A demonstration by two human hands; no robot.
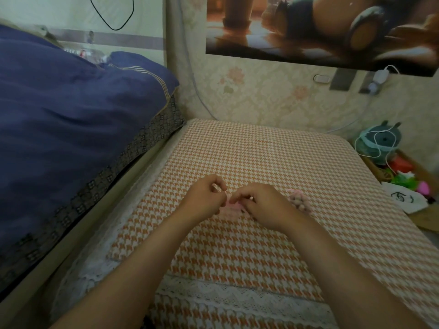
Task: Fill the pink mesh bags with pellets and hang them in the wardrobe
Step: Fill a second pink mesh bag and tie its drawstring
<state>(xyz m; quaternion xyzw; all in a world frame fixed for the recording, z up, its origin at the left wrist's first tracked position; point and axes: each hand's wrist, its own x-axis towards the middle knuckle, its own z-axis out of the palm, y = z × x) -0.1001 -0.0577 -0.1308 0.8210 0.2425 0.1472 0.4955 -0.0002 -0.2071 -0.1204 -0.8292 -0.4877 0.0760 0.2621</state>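
Note:
A pink mesh bag (230, 208) lies on the orange houndstooth cloth (261, 157), mostly hidden between my two hands. My left hand (207, 197) pinches its top at the left with thumb and fingers. My right hand (263, 203) pinches the same top from the right, fingers curled over the bag. Just right of my right hand lies a second pink mesh bag (299, 200), filled with round pinkish pellets and closed at the top; neither hand touches it.
A blue quilt (71, 119) is piled on the bed at the left. Right of the cloth sits a box of clutter with a teal plush (380, 141), white cable and a white drawstring pouch (407, 198). A poster (320, 29) hangs on the floral wall behind.

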